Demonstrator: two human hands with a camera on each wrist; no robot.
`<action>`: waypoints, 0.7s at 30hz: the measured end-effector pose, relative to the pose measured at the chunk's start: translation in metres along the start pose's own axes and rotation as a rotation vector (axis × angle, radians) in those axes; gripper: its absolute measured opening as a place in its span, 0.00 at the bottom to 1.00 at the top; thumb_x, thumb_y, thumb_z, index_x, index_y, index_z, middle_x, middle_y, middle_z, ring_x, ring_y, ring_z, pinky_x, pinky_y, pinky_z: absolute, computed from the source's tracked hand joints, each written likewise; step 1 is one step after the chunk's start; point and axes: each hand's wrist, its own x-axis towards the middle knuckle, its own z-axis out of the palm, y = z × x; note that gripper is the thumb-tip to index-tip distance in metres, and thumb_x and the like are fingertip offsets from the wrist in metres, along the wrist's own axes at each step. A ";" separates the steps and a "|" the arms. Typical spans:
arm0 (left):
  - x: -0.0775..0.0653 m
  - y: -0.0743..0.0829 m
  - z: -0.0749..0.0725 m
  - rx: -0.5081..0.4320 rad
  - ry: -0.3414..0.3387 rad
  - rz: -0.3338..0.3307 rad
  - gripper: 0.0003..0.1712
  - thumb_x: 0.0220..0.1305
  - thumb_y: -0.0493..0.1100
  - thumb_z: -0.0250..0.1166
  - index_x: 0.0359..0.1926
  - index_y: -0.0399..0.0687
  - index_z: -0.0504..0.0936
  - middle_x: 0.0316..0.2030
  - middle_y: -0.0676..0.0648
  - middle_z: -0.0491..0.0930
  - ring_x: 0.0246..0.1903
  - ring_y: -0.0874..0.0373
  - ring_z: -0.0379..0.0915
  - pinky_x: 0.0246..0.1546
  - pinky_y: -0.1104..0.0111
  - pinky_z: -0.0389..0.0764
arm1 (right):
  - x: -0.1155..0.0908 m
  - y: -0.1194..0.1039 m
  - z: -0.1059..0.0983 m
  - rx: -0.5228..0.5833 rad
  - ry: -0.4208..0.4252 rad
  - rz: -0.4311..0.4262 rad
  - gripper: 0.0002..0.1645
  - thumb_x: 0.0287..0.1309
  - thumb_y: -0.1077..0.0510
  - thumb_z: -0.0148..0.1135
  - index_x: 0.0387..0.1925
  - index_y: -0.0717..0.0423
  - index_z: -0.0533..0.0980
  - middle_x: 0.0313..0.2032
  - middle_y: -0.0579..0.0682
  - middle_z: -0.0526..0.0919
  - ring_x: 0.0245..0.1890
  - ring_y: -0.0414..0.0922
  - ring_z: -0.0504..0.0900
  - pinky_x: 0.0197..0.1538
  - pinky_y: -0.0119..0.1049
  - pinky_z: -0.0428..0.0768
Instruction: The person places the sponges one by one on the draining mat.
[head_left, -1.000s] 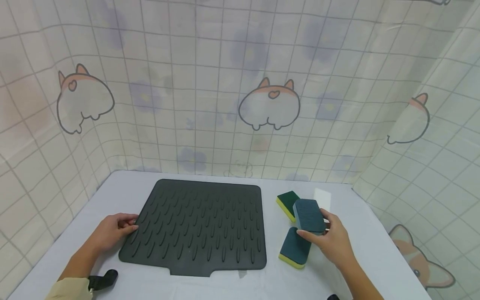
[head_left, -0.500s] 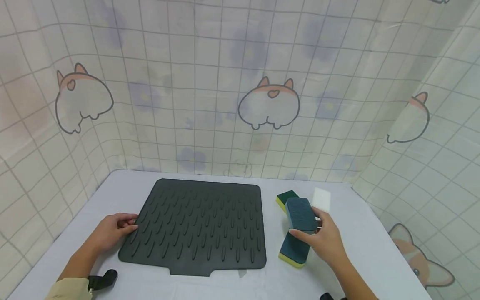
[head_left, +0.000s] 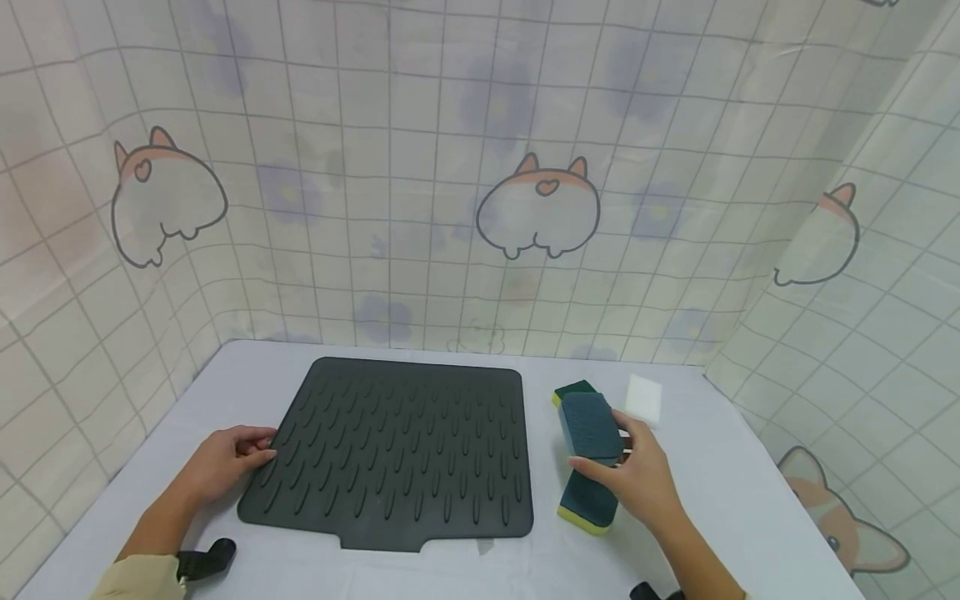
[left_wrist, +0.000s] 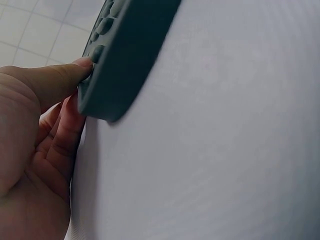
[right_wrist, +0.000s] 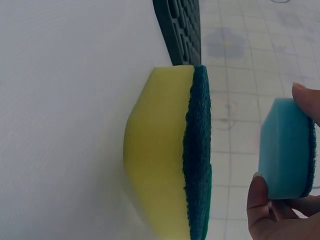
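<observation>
A dark ridged rubber mat [head_left: 390, 454] lies on the white table. My left hand [head_left: 222, 461] pinches its left edge; in the left wrist view the thumb is on top of the mat's rim [left_wrist: 117, 75] and the fingers are beneath. With thumb and fingers my right hand [head_left: 637, 475] grips a blue sponge [head_left: 590, 425] that has a dark scouring layer on top. In the right wrist view this blue sponge [right_wrist: 286, 147] is held up off the table. Below it in the head view lies a yellow sponge [head_left: 588, 503] with a dark scouring side up.
Partly covered by the blue sponge, a green-topped yellow sponge [head_left: 573, 389] lies farther back. A white sponge-like block [head_left: 643, 400] sits right of it. Grid-patterned curtain [head_left: 420, 167] encloses the table's back and sides.
My right hand has carried the blue sponge leftward, uncovering more of the white block and hiding more of the back sponge. The left hand and mat stay put.
</observation>
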 end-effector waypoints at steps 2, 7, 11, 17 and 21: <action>0.000 0.000 0.000 -0.003 -0.002 0.001 0.27 0.65 0.43 0.71 0.60 0.30 0.79 0.38 0.47 0.82 0.37 0.56 0.73 0.34 0.67 0.74 | 0.000 -0.001 0.001 -0.001 -0.002 -0.001 0.65 0.47 0.35 0.79 0.78 0.57 0.57 0.70 0.63 0.68 0.60 0.58 0.77 0.57 0.52 0.82; 0.000 0.000 0.000 -0.008 -0.005 0.009 0.27 0.65 0.43 0.71 0.59 0.30 0.80 0.38 0.47 0.82 0.37 0.56 0.73 0.34 0.68 0.74 | 0.000 -0.003 0.006 -0.006 -0.001 -0.010 0.65 0.47 0.34 0.80 0.78 0.55 0.58 0.70 0.62 0.67 0.61 0.59 0.77 0.59 0.53 0.81; 0.000 0.000 0.000 -0.006 -0.003 0.016 0.27 0.65 0.43 0.71 0.59 0.30 0.80 0.38 0.47 0.82 0.37 0.57 0.73 0.34 0.68 0.74 | -0.001 -0.006 0.009 -0.006 -0.004 -0.020 0.65 0.46 0.34 0.80 0.77 0.55 0.59 0.69 0.62 0.69 0.60 0.58 0.77 0.58 0.53 0.81; -0.002 0.002 -0.001 -0.003 0.000 0.009 0.28 0.65 0.43 0.71 0.60 0.30 0.79 0.38 0.46 0.82 0.37 0.57 0.73 0.34 0.67 0.74 | -0.001 -0.010 0.016 0.030 -0.011 -0.031 0.64 0.45 0.35 0.81 0.77 0.54 0.60 0.67 0.61 0.70 0.57 0.57 0.79 0.55 0.51 0.83; -0.003 0.003 -0.001 -0.010 0.001 0.004 0.28 0.66 0.43 0.71 0.60 0.30 0.79 0.38 0.46 0.82 0.37 0.56 0.73 0.33 0.68 0.74 | -0.001 -0.013 0.021 0.042 -0.017 -0.036 0.64 0.45 0.35 0.81 0.77 0.54 0.60 0.67 0.59 0.71 0.57 0.56 0.80 0.53 0.49 0.84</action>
